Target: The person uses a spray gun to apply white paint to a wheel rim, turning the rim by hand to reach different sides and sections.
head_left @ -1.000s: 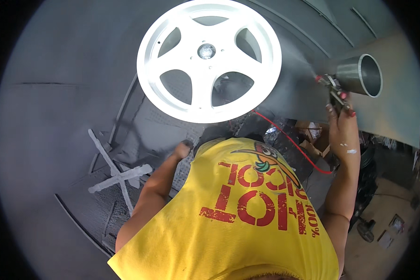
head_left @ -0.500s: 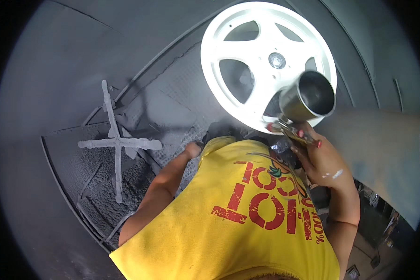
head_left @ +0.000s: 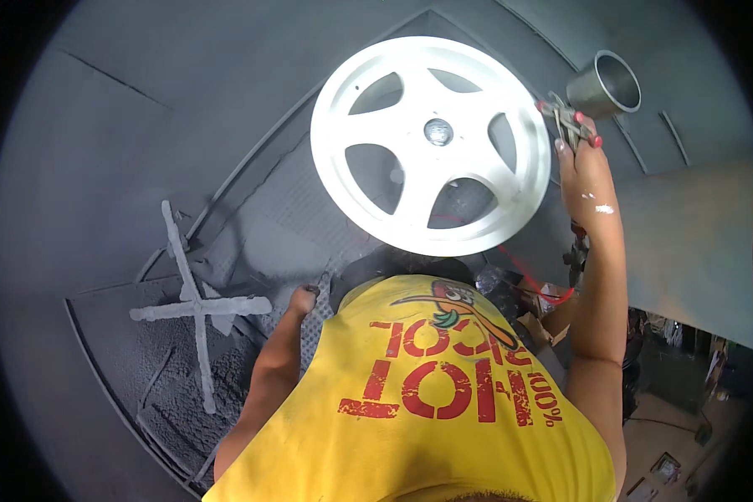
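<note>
Right hand point(head_left: 584, 167) is raised and wrapped tight around a spray gun point(head_left: 571, 117), with its open metal cup point(head_left: 607, 84) sitting just above and to the right of the fingers. The white five-spoke wheel rim point(head_left: 431, 146) is right beside that hand on its left, the gun's front end just about at the rim's edge. A red hose point(head_left: 531, 280) trails down below the wrist. Left hand point(head_left: 303, 299) hangs low, well apart from the rim, loosely curled with nothing in it. Further left of it there's a paint-crusted grey cross stand point(head_left: 194, 308) on the booth floor point(head_left: 100, 209).
</note>
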`<state>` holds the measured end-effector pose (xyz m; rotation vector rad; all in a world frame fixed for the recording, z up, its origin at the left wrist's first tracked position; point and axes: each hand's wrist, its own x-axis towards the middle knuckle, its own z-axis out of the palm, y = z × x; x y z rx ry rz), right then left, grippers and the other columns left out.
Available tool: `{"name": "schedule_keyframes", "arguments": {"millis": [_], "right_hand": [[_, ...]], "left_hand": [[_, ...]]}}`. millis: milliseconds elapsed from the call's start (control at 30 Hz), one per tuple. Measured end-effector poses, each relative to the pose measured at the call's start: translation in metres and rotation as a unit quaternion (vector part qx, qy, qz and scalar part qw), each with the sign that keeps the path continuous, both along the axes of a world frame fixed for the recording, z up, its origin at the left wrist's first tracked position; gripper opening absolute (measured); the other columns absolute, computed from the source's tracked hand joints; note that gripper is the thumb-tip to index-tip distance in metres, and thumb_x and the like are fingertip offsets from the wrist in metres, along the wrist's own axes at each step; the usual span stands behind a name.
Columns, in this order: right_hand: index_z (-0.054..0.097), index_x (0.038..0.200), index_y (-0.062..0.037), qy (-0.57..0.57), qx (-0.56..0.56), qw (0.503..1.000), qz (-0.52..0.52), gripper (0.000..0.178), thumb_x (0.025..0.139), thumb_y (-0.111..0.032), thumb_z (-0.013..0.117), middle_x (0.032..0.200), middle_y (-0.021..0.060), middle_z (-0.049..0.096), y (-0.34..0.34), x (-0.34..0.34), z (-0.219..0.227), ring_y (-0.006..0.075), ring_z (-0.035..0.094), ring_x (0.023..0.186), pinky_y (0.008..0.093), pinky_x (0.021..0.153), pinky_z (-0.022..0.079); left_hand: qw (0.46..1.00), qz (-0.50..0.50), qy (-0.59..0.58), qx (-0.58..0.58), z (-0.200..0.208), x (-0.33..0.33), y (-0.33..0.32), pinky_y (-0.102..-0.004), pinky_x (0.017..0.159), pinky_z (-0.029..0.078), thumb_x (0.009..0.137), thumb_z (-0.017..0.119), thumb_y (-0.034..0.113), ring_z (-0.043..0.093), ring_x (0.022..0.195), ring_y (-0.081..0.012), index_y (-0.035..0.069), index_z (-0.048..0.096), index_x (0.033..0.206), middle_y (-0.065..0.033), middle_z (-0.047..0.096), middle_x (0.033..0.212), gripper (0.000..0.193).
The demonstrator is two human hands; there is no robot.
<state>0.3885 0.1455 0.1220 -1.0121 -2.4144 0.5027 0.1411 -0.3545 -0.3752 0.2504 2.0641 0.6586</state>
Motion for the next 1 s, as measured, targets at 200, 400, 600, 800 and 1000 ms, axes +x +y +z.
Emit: {"name": "schedule_keyframes", "arguments": {"millis": [200,400,600,800,1000], "right_hand": [[0.042,0.136,-0.0002,0.064,-0.199,0.974,-0.081,0.037,0.100,-0.006,0.048,0.098,0.0094,0.063,0.005,0.139,-0.083,0.0138,0.056,0.067,0.0293,0.059,0.048],[0.036,0.138,0.0015,0.031,-0.306,0.952,-0.005,0.040,0.101,-0.008,0.048,0.103,0.0106,0.067,-0.025,0.262,-0.258,0.0108,0.054,0.060,0.0271,0.055,0.048],[0.042,0.132,0.0037,-0.072,-0.403,0.908,0.088,0.050,0.089,-0.012,0.063,0.109,0.0213,0.063,-0.068,0.309,-0.330,0.0416,0.061,0.108,0.0441,0.095,0.046],[0.033,0.142,-0.0014,-0.082,-0.385,0.892,0.222,0.064,0.086,-0.008,0.065,0.131,0.0291,0.053,-0.070,0.308,-0.331,0.0465,0.053,0.122,0.0472,0.100,0.045],[0.030,0.144,-0.0024,-0.163,-0.369,0.870,0.285,0.066,0.088,-0.010,0.064,0.136,0.0321,0.049,-0.070,0.285,-0.307,0.0491,0.050,0.123,0.0500,0.102,0.044]], "left_hand": [[0.984,0.133,-0.081,0.084,0.022,0.074,0.052,-0.0345,0.077,0.051,0.090,0.064,0.022,0.064,0.086,-0.0192,0.002,0.069,0.115,-0.0126,0.070,0.097,0.033],[0.972,-0.196,-0.053,0.118,0.164,0.234,0.194,-0.0367,0.106,0.043,0.090,0.065,0.038,0.058,0.121,-0.0298,0.002,0.061,0.129,-0.0168,0.063,0.131,0.054],[0.909,-0.282,-0.171,0.254,0.191,0.326,0.163,-0.0380,0.112,0.036,0.096,0.057,0.042,0.050,0.133,-0.0314,0.003,0.053,0.139,-0.0196,0.056,0.140,0.059],[0.993,0.030,-0.110,0.016,0.220,0.403,0.069,-0.0406,0.102,0.046,0.098,0.055,0.039,0.061,0.120,-0.0338,0.002,0.058,0.133,-0.0198,0.063,0.131,0.052],[0.978,-0.005,-0.004,-0.210,0.162,0.515,-0.068,-0.0396,0.101,0.047,0.091,0.064,0.040,0.061,0.119,-0.0344,0.007,0.051,0.141,-0.0209,0.062,0.132,0.061]]}}
